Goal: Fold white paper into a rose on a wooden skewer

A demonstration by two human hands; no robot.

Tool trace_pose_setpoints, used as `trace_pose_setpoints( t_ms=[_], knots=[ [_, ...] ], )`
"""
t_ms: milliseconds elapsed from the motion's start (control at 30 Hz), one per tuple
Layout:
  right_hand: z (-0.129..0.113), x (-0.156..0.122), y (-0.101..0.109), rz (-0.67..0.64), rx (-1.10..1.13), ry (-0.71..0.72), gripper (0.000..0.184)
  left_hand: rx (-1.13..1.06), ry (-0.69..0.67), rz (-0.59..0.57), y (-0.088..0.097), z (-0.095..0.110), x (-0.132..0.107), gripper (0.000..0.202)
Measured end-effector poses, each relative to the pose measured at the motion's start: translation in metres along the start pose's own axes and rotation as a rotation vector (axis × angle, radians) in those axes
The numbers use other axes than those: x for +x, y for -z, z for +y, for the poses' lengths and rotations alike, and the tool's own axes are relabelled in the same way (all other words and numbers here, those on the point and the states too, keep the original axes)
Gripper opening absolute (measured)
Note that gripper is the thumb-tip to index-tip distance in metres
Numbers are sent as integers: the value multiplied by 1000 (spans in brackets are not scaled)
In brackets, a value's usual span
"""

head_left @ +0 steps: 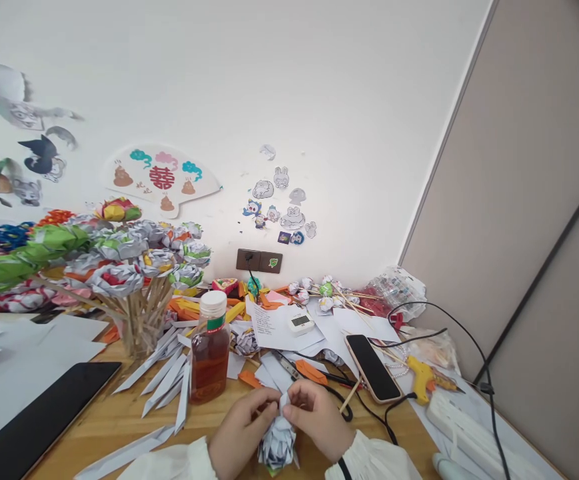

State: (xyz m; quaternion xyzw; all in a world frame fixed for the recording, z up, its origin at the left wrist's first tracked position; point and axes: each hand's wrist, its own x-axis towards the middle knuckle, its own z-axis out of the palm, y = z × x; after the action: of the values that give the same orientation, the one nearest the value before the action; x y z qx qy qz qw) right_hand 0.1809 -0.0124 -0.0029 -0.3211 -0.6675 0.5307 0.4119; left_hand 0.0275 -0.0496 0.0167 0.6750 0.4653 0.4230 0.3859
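Left hand (pixel 242 427) and right hand (pixel 322 417) nearly meet low in the view, wrists angled inward, fingers curled. Thumb and forefinger of each close on a folded white petal (pixel 284 401) at the top of a paper flower (pixel 276 445), which sits between the palms; whether it touches the wooden tabletop (pixel 99 415) cannot be told. Past the left hand, a bottle of amber liquid (pixel 210 363) stands upright, its green-and-red label too small to read. Printed lines on a paper sheet (pixel 269 325) are likewise illegible; on the wall, a fan-shaped cutout (pixel 199 189) bears a red 囍. Wood shows between the left sleeve and a black tablet (pixel 44 423). Rightward, a phone (pixel 373 367), yellow glue gun (pixel 420 380) and white power strip (pixel 472 427) bound the working room before the grey partition (pixel 509 167).
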Motion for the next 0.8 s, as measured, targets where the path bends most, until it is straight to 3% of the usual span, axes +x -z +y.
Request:
trace_pose_setpoints(
  t_ms=[133, 367, 600, 800],
  knots=[
    [4, 1, -1, 27, -75, -14, 19, -79, 91, -3, 2, -5, 4, 13],
    [5, -1, -1, 90, -197, -54, 11, -97, 132, -9, 0, -11, 5, 8],
    [4, -2, 0, -36, -219, -78, 9, -30, 180, -22, -1, -12, 5, 2],
    [0, -5, -2, -21, -288, -39, 9, 33, 154, -25, 0, -8, 5, 8]
  ],
)
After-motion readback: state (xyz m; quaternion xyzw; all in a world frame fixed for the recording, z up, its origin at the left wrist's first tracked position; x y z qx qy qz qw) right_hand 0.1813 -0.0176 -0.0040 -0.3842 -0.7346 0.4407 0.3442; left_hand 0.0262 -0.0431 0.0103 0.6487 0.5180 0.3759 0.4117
